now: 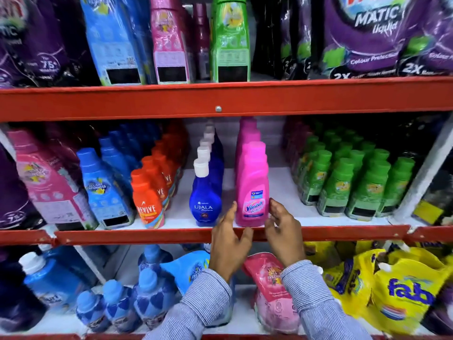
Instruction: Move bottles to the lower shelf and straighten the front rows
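Note:
A pink Vanish bottle (pixel 252 190) stands upright at the front of its row on the middle shelf (pixel 147 236). My left hand (pixel 229 241) is just left of its base and my right hand (pixel 284 231) just right of it, fingers spread, fingertips at or near the bottle's sides; neither grips it. To the bottle's left stands a row of blue Ujala bottles (pixel 205 200) with white caps, then orange Revive bottles (pixel 147 200). Green bottles (pixel 348 182) fill the right of the shelf.
Blue (pixel 103 190) and pink (pixel 49 185) softener bottles lean at the middle shelf's left. The lower shelf holds blue bottles (pixel 117 305), a pink pouch (pixel 274 290) and yellow pouches (pixel 397 293). The top shelf carries purple pouches (pixel 367 33) and tall bottles. Bare white shelf (pixel 282 182) lies right of the Vanish row.

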A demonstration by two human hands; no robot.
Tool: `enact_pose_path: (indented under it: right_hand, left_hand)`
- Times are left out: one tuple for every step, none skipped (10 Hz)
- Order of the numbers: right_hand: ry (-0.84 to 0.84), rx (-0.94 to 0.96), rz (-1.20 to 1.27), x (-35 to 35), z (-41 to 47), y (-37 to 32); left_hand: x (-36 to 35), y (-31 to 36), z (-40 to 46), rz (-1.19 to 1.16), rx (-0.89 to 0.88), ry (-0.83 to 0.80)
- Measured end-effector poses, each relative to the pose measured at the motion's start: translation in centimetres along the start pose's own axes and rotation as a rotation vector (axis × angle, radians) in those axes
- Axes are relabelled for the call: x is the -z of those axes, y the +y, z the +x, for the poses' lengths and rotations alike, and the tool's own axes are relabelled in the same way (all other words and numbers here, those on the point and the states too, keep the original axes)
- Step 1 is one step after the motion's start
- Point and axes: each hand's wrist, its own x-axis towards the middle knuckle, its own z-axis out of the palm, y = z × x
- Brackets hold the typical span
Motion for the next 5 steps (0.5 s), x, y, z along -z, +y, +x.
enact_pose_path:
  right_hand:
    - [-0.041,-0.014,0.043,0.53,0.12,0.03]
    - [-0.038,-0.005,0.049,0.57,0.14,0.15]
    - [-0.035,-0.003,0.052,0.44,0.21,0.60]
    - [-0.030,0.001,0.053,0.37,0.23,0.61]
    - [0.010,-0.018,0.116,0.30,0.23,0.85]
  left_hand:
    - [-0.42,0.13,0.05,0.015,0.011,-0.006]
    - [-0.44,0.26,0.08,0.029,0.016,-0.004]
    - [-0.66,0.10,0.19,0.035,0.019,-0.004]
    - [-0.72,-0.07,0.43,0.030,0.026,-0.006]
    - [-0.81,-0.28,0.53,0.012,0.009,0.014]
